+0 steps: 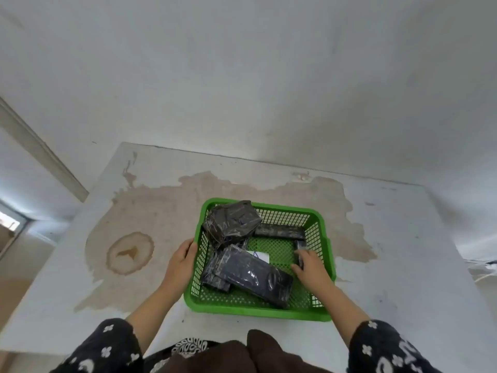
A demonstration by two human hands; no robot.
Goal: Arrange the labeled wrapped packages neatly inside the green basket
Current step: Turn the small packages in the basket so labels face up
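Stained white table (390, 251), green basket (258, 309) near its front edge. All the black wrapped packages in sight lie inside, but jumbled: bulky bundle (232, 220) leaning far-left, long package (255, 275) slanted. Left hand (183, 261) clasps the rim; right hand (309, 267) grips a small package (300, 247).

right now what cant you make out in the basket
All in the head view:
- White label: writing too small, partly under the front package.
- Slim package: mostly hidden by the right hand.
- Back package: end tucked behind the bulky package.
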